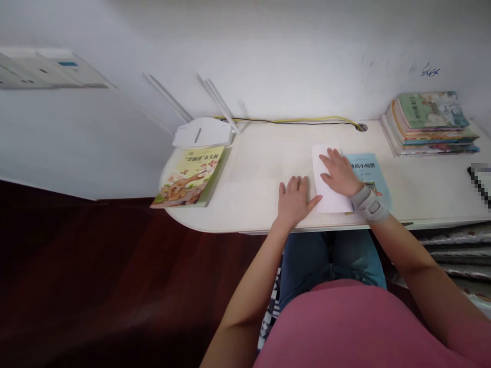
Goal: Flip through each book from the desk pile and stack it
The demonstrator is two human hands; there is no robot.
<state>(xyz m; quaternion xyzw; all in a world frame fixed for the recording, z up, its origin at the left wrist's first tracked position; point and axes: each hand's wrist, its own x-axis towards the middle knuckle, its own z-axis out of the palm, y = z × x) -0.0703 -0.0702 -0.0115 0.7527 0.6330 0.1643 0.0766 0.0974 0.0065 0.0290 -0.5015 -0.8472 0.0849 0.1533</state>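
My right hand (339,174), with a grey band on its wrist, lies with spread fingers on a white sheet or page (332,197). Under and beside that hand is a light blue book (378,174), its cover partly hidden by the hand and wrist. Flat on the white desk (257,189), just left of the white sheet, rests my left hand (294,202), fingers apart and holding nothing. Its thumb reaches to the sheet's left edge.
A yellow-green book (187,176) lies at the desk's left end, before a white router (203,132) with raised antennas. Cables run along the wall into a hole (361,127). A book stack (429,125) stands back right; a dark-edged, pixelated object (481,181) is at far right.
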